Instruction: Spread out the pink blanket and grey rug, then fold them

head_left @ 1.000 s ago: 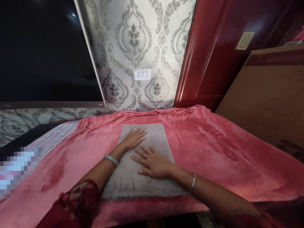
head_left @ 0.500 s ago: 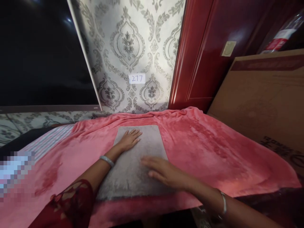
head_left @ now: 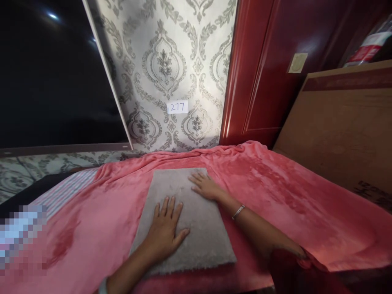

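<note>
A grey plush mat (head_left: pixel 196 237) lies flat on a pink blanket (head_left: pixel 101 228). My left hand (head_left: pixel 165 228) rests palm down on the mat's near left part, its fingers spread and pointing away from me. Farther off, my right hand (head_left: pixel 205 185) lies at the mat's far right corner, fingers apart and pointing left. Both hands are open and hold nothing. Bracelets circle both wrists.
A large dark screen (head_left: pixel 58 81) stands at the left before patterned wallpaper (head_left: pixel 165 69). A paper marked 277 (head_left: pixel 177 107) is on the wall. At the right are a cardboard box (head_left: pixel 339 130), a plastic bottle (head_left: pixel 369 47) and a dark red wood panel (head_left: pixel 263 81).
My left hand has come back from the mat's far left part toward me. My right hand has gone from the near right part to the far right corner.
</note>
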`<state>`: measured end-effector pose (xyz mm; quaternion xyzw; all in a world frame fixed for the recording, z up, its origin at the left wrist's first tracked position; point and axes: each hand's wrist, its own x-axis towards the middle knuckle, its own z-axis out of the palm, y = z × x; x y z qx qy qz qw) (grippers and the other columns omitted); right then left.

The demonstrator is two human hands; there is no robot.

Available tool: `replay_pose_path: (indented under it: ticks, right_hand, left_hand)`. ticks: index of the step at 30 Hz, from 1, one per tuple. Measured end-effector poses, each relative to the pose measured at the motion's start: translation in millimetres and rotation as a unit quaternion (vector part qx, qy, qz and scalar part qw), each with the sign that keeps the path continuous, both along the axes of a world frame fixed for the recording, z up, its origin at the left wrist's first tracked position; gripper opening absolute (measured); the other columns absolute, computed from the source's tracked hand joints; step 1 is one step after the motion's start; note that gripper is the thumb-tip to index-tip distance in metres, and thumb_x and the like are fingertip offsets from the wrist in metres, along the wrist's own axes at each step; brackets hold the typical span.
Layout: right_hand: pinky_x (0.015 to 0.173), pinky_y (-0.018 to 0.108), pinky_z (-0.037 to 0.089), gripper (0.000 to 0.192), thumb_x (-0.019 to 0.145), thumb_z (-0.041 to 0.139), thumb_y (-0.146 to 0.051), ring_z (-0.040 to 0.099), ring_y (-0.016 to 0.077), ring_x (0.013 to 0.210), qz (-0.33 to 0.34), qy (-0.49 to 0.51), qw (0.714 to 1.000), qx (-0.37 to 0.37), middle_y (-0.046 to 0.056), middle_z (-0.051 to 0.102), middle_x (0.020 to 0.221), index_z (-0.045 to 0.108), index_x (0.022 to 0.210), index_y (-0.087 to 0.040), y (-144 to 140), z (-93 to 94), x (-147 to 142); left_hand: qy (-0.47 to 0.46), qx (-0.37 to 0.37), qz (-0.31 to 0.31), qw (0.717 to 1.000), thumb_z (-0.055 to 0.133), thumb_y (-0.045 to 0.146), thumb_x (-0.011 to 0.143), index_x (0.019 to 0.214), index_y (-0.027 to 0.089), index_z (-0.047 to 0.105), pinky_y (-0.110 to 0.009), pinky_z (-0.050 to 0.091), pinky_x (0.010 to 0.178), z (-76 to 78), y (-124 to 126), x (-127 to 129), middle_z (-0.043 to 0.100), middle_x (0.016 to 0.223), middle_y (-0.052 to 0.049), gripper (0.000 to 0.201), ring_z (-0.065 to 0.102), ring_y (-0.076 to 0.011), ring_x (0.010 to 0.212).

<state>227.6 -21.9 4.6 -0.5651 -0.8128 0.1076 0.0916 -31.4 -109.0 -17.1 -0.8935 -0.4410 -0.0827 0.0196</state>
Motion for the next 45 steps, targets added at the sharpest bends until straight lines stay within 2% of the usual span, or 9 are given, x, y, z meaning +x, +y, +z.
replay_pose_path:
  ticks: [3, 6, 13, 20, 24, 30, 34, 41, 45]
  right_hand:
    - [0.122, 0.053, 0.012, 0.062, 0.103, 0.026, -0.053, 0.01, 0.0275, 0.153, -0.103, 0.005, 0.994, -0.031, 0.007, 0.016, 0.165, 0.022, 0.16, -0.026, 18, -5.4, 33]
    - [0.122, 0.054, 0.011, 0.061, 0.104, 0.021, -0.05, 0.01, 0.0266, 0.153, -0.13, 0.012, 0.991, -0.038, 0.006, 0.019, 0.164, 0.022, 0.16, -0.024, 26, -6.5, 50]
    - [0.122, 0.049, 0.016, 0.061, 0.105, 0.022, -0.044, 0.012, 0.0267, 0.152, -0.173, 0.03, 0.984, -0.016, 0.01, 0.015, 0.165, 0.021, 0.16, -0.018, -2, 13.2, 25]
    - [0.123, 0.051, 0.006, 0.063, 0.103, 0.034, -0.052, 0.001, 0.0229, 0.153, 0.05, 0.029, 0.998, 0.001, 0.002, 0.008, 0.166, 0.021, 0.16, -0.029, -103, -8.3, -23]
    - [0.123, 0.053, 0.009, 0.064, 0.103, 0.033, -0.048, 0.0, 0.0246, 0.153, -0.036, 0.004, 0.999, -0.024, 0.003, 0.004, 0.166, 0.017, 0.16, -0.025, -100, -10.5, -8]
    - [0.12, 0.059, 0.015, 0.061, 0.102, 0.036, -0.04, 0.005, 0.032, 0.153, -0.14, -0.03, 0.99, -0.016, 0.008, 0.01, 0.165, 0.026, 0.159, -0.02, -76, 12.6, 3]
    - [0.122, 0.055, 0.013, 0.058, 0.102, 0.035, -0.034, 0.002, 0.0275, 0.153, -0.001, -0.006, 1.0, 0.019, 0.004, 0.009, 0.166, 0.024, 0.159, -0.027, -83, 23.8, -28]
    - [0.123, 0.055, 0.004, 0.055, 0.104, 0.035, -0.051, 0.005, 0.0232, 0.153, 0.28, 0.007, 0.96, 0.007, 0.0, 0.016, 0.165, 0.028, 0.157, -0.035, -56, 17.6, -94]
    - [0.123, 0.054, 0.0, 0.061, 0.102, 0.037, -0.058, 0.004, 0.024, 0.153, 0.292, -0.022, 0.956, 0.022, -0.001, 0.014, 0.165, 0.026, 0.157, -0.036, -1, 12.6, -101]
  left_hand:
    - [-0.014, 0.016, -0.007, 1.0, 0.041, 0.064, 0.093, 0.156, 0.025, 0.033, -0.067, 0.021, 0.116, -2.7, 2, -1, 0.024, 0.163, -0.017, 0.074, 0.017, -0.0402, 0.151]
    - [-0.021, 0.021, -0.007, 1.0, 0.041, 0.066, 0.093, 0.156, 0.026, 0.033, -0.066, 0.021, 0.116, -5.0, 3, -2, 0.025, 0.163, -0.016, 0.075, 0.018, -0.0399, 0.151]
    - [-0.03, 0.018, -0.003, 0.999, 0.041, 0.068, 0.092, 0.156, 0.025, 0.033, -0.066, 0.018, 0.117, -5.6, 4, 0, 0.024, 0.164, -0.017, 0.078, 0.018, -0.0404, 0.151]
    - [-0.016, -0.004, 0.006, 1.0, 0.042, 0.068, 0.091, 0.155, 0.022, 0.035, -0.065, 0.019, 0.117, 3.0, 1, 5, 0.025, 0.163, -0.018, 0.079, 0.019, -0.0408, 0.15]
    - [-0.024, -0.002, 0.004, 1.0, 0.043, 0.067, 0.092, 0.155, 0.021, 0.036, -0.066, 0.018, 0.118, 4.8, 0, 8, 0.024, 0.163, -0.019, 0.078, 0.018, -0.0411, 0.151]
    - [-0.031, -0.064, 0.004, 0.997, 0.049, 0.059, 0.093, 0.154, 0.018, 0.036, -0.061, 0.023, 0.119, 25.9, -13, 1, 0.025, 0.163, -0.019, 0.075, 0.02, -0.0376, 0.151]
    - [-0.048, -0.013, -0.049, 0.998, 0.049, 0.052, 0.095, 0.152, 0.022, 0.04, -0.058, 0.025, 0.121, 24.2, -44, -23, 0.037, 0.159, -0.013, 0.065, 0.031, -0.0308, 0.148]
    - [-0.034, 0.21, -0.043, 0.976, 0.067, 0.048, 0.081, 0.153, 0.028, 0.038, -0.059, 0.017, 0.12, -21.0, -79, -50, 0.037, 0.16, -0.01, 0.08, 0.031, -0.0352, 0.147]
    - [-0.042, 0.258, -0.034, 0.965, 0.072, 0.053, 0.071, 0.147, 0.026, 0.047, -0.057, 0.005, 0.122, -44.9, -72, -48, 0.042, 0.156, -0.013, 0.084, 0.026, -0.0375, 0.148]
